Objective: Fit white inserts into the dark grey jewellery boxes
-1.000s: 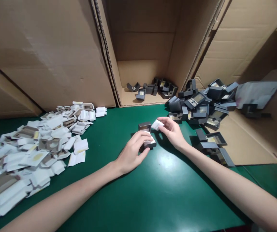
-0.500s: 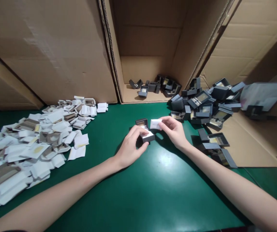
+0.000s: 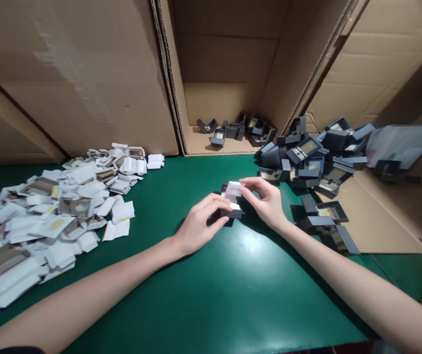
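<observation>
A small dark hinged box (image 3: 235,214) with its lid up sits on the green table between my hands. White material shows inside it. My left hand (image 3: 205,219) grips the box from its left side, thumb low at the front and fingers over the top. Between thumb and fingers of my right hand (image 3: 264,199) is a small white card (image 3: 234,188) with faint print. The card is tilted above the box, in front of its raised lid. Whether card and box touch, I cannot tell.
Folded white paper inserts (image 3: 81,204) lie heaped on the left. Many open dark boxes (image 3: 306,157) are piled at right, partly on a cardboard flap (image 3: 376,221). A large carton (image 3: 214,101) at the back holds more dark boxes (image 3: 258,130). A translucent bag (image 3: 402,145) lies far right.
The open box has shifted slightly right and turned with my left hand on it. The white card now overlaps the box instead of being held apart on its right.
</observation>
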Available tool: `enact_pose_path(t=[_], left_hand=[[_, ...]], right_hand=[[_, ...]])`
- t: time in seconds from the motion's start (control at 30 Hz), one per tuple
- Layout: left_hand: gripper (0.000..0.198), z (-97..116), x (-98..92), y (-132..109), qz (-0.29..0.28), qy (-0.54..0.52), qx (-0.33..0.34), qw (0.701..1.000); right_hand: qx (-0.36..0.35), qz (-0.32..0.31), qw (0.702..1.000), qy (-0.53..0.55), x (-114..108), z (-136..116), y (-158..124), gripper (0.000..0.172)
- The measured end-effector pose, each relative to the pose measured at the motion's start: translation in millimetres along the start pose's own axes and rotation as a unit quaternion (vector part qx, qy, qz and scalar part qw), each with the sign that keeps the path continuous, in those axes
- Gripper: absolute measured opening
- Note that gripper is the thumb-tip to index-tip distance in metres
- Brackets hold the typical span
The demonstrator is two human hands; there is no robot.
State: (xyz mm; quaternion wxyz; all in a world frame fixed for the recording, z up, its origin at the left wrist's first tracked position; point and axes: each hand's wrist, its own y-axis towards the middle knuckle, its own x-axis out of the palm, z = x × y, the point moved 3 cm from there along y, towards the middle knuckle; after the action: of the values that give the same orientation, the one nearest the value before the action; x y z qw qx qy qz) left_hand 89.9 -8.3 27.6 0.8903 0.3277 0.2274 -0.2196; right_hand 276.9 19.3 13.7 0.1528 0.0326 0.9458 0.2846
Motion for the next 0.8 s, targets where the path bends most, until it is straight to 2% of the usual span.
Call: enact_pose_path(t=[0.33,0.53,0.8], left_hand=[[0.016,1,0.1,-1,-0.013,0.005,0.010,1.000],[0.014,1,0.9,-1,-0.024,0.001,0.007,1.000],[0.012,1,1.5,-2,-0.034,-0.004,0.013,0.999]], right_hand=[[-0.093,-0.046,0.991,-0.085,1,-12,0,0.012],[-0.054,-0.022,0.994,-0.097,1,-6,2,0.010],[-0.011,-0.112,0.993,-0.027,7,3,2,0.017]])
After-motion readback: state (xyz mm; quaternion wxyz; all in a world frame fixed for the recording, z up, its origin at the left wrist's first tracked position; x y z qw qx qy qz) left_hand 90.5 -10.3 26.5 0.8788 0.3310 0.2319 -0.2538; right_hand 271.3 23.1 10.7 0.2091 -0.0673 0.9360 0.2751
